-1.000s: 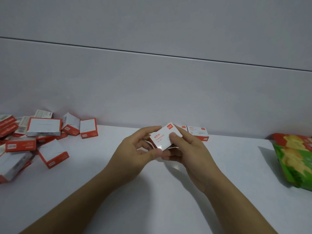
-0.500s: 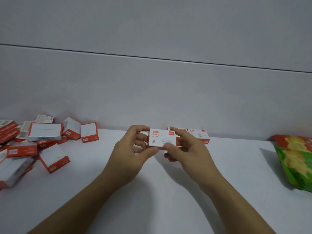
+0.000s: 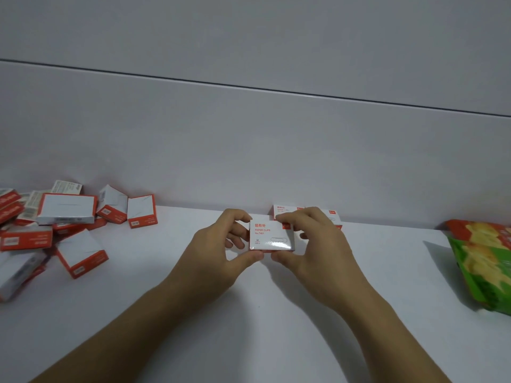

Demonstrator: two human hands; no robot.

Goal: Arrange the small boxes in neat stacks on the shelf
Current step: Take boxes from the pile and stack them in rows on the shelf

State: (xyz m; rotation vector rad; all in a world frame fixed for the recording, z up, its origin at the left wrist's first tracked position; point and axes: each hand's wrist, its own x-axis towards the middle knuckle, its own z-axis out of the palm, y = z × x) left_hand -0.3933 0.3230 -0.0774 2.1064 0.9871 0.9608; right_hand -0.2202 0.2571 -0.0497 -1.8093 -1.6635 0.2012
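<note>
We pinch a paper-clip box (image 3: 272,235) between both hands: left hand (image 3: 218,255) grips its left edge, right hand (image 3: 318,252) its right. Placed boxes (image 3: 286,210) sit just behind the right hand, and the loose pile (image 3: 66,207) lies well left of the left hand.

Single view: camera on my head, facing forward and down along both forearms. Close range: my left hand (image 3: 215,255) and right hand (image 3: 318,258) sit mid-frame, print on pinched box (image 3: 272,239) readable. Wide angle: wall (image 3: 249,147) beyond fingers fills upper half, shelf (image 3: 249,327) beneath them, box pile (image 3: 55,225) far left of fingers, snack bag (image 3: 481,261) cut off far right.
</note>
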